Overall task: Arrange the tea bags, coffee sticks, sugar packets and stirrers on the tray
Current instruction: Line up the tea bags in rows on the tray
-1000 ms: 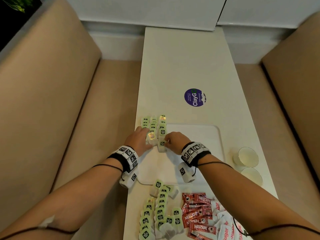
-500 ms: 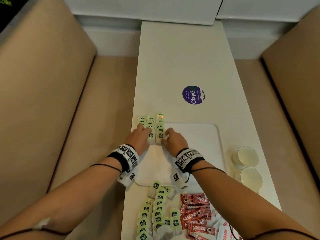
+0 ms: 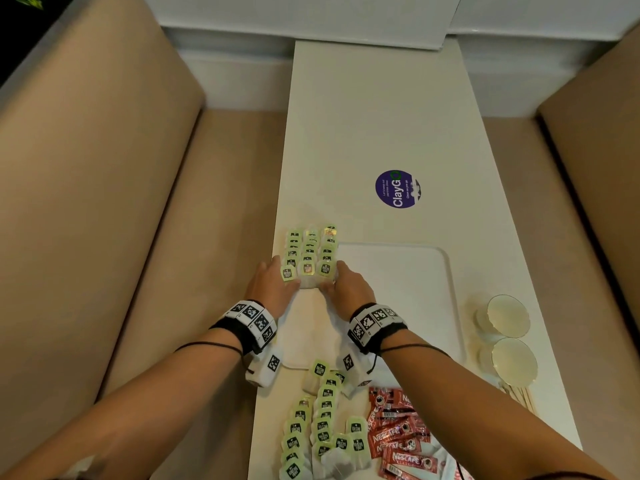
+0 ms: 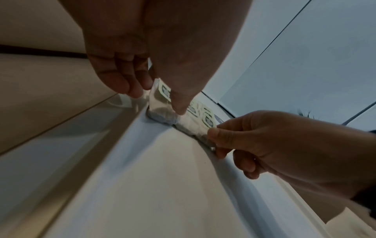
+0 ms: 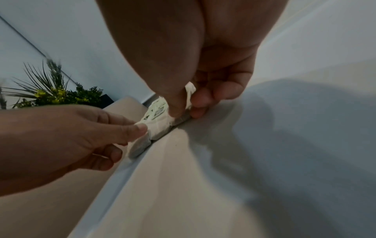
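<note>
Three rows of tea bags (image 3: 311, 252) lie in the tray's (image 3: 408, 289) far-left corner. The left hand (image 3: 268, 289) pinches the nearest bag of the left row; the right hand (image 3: 349, 289) pinches the nearest bag of the right row. Near the tray lie loose bags (image 3: 322, 431), coffee sticks (image 3: 398, 434) and, at right, stirrers (image 3: 519, 396) by two cups (image 3: 509, 317).

Green-tagged tea bags (image 3: 309, 258), white tray (image 3: 398, 289)

White table (image 3: 374, 109) bearing tray (image 3: 415, 289)
</note>
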Demonstrator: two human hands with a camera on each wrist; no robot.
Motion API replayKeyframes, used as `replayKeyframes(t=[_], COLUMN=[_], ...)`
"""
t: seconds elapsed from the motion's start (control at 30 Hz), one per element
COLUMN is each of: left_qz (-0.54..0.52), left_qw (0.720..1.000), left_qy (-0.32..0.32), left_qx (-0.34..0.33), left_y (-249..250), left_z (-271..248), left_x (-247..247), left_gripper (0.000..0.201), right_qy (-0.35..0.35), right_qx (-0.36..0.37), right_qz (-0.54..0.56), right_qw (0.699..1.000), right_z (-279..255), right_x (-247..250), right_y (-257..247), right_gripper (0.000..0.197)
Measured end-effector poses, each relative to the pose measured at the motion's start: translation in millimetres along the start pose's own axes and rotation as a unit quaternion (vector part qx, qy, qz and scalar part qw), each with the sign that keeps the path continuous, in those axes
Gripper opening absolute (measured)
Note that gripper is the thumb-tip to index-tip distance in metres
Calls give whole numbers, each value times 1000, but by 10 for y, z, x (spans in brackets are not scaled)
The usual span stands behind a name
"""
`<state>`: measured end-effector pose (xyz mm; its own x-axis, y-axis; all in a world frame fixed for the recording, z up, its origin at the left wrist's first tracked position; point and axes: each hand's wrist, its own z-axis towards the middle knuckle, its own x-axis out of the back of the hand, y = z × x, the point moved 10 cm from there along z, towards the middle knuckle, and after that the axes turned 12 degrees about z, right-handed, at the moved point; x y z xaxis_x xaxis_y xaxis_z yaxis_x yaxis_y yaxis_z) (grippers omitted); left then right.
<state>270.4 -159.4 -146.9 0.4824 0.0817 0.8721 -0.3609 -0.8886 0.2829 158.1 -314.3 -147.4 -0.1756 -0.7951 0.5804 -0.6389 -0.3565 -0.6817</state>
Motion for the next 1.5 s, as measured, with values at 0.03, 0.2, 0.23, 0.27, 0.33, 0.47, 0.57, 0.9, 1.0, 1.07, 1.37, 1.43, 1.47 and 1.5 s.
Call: replayKeyframes(t=[0.03,0.2,0.23,0.27,0.33,0.47,0.57,0.9,1.0,1.07,1.37,1.43,1.47,1.5], left_qz=[-2,-40,-49,-57,-68,-86,-77,-24,-20,-2,76,86,89,90], left_qw=[1000,999,999,998,997,995,996,994,985,976,952,954,955,957], left_qy=[1,1,3,4,7,9,14,-8,-68,-104,-196,-183,-174,-165], left_qx=[1,-15,-21,-25,-30,-39,-38,-104,-159,-189,-222,-223,-221,-221], left_y=[-1,30,33,35,36,57,67,84,152,185,333,358,365,371], left_z=[1,41,70,88,122,189,159,-463,-772,-970,-1511,-1549,-1560,-1570], left_x=[-10,-13,-16,-14,-8,3,53,83,-117,-280,-768,-757,-746,-731], left_gripper=[57,54,53,53,55,62,72,63,46,42,54,50,46,43], right_qy=[-6,-40,-49,-60,-83,-92,-68,-93,-115,-141,-180,-178,-176,-173], right_qx=[-5,10,17,23,37,40,32,72,89,95,90,90,90,90], right_qz=[8,48,55,62,79,98,98,14,11,-18,-99,-100,-99,-95], right_qw=[1000,998,997,996,993,990,992,993,989,985,975,975,975,976], right_z=[13,105,117,123,116,119,142,-537,-859,-1076,-1609,-1661,-1681,-1699], right_x=[11,108,124,130,132,125,158,233,117,-7,-418,-431,-432,-425], right_y=[16,-41,-78,-116,-198,-220,-127,61,131,189,369,382,385,383], right_gripper=[36,60,62,64,68,72,71,55,45,43,44,38,35,33])
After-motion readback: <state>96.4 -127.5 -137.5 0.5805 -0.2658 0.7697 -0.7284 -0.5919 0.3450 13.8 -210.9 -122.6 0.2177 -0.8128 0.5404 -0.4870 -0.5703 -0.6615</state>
